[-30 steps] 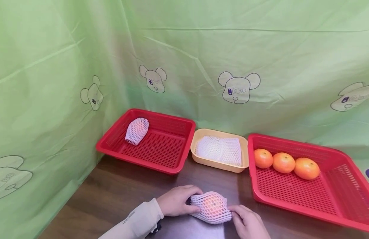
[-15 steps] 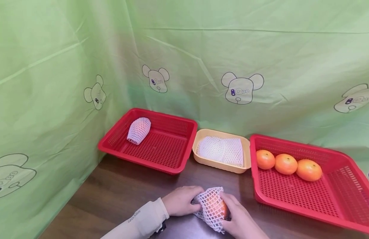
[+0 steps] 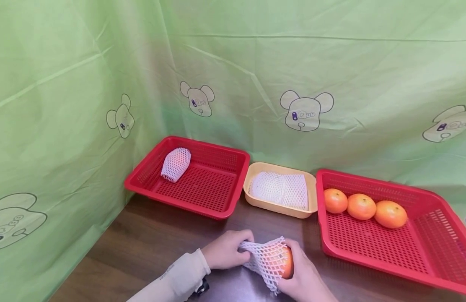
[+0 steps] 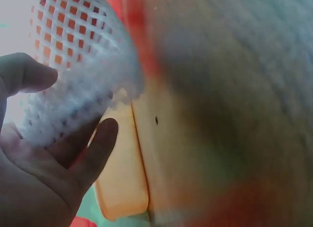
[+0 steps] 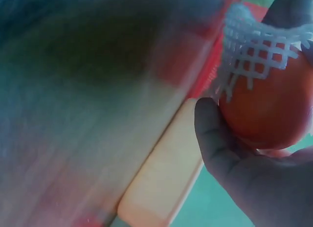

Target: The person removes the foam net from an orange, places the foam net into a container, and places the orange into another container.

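left of the orange (image 3: pixel 288 263), my left hand (image 3: pixel 226 250) pinches the foam net (image 3: pixel 264 255); right of it, my right hand (image 3: pixel 302 272) grips it. tugging too hard could tear the net.

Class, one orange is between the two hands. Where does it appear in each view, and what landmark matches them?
Head: the orange is low, right of centre, partly inside white netting.
Left wrist: upper left, showing through the netting's holes.
Right wrist: upper right, largely bare.
Shared landmark: the pale yellow tray, visible in all three.
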`<state>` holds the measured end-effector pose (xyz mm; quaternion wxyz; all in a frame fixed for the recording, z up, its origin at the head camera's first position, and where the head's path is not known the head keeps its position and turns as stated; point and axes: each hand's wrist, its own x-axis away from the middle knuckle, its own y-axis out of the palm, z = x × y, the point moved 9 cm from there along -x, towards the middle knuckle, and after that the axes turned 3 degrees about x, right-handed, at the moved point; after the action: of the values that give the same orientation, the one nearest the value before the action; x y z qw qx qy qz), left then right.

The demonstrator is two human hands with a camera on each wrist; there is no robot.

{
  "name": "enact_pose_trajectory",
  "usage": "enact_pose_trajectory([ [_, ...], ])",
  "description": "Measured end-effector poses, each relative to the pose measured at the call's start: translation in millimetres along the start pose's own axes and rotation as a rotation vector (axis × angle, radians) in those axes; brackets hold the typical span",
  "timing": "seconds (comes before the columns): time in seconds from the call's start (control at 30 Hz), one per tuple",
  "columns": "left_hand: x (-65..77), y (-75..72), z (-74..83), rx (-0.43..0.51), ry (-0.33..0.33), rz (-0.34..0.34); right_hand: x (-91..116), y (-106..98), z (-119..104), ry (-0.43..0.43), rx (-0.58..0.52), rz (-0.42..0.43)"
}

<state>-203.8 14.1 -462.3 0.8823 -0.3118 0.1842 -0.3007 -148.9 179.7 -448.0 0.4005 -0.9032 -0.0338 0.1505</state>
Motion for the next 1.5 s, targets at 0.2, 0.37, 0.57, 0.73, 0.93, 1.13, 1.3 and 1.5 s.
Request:
enact_pose_trajectory([
  [0.2,3.5,-20.4,-4.0,0.118,0.013,0.080,3.9,-15.3,2.1,-0.012,0.083,0.079],
  [0.37,8.3,-30.3,-9.7,0.169,-0.011,0.094,8.9,-20.9,10.5,0.006,0.120,0.066],
  [0.57,7.5,-39.1,-4.2,0.223,-0.054,0.070,20.3,-30.4,18.6,-0.054,0.139,0.127],
  [0.73,-4.0,-51.5,12.4,0.198,-0.011,0.063,27.7,-33.6,31.2,0.008,0.146,0.088],
  [0.93,-27.2,-67.2,40.4,0.076,0.064,0.025,35.0,-29.6,41.9,0.100,0.139,-0.022],
  [1.13,-61.2,-73.1,65.5,0.018,0.145,-0.049,38.5,-32.7,38.8,0.050,0.137,0.000],
  [1.3,-82.6,-66.8,74.2,0.035,0.155,-0.109,42.2,-32.4,42.6,0.087,0.127,-0.048],
  [1.5,-108.1,-63.8,76.1,-0.032,0.154,-0.145,47.5,-33.7,46.2,0.132,0.143,-0.082],
])
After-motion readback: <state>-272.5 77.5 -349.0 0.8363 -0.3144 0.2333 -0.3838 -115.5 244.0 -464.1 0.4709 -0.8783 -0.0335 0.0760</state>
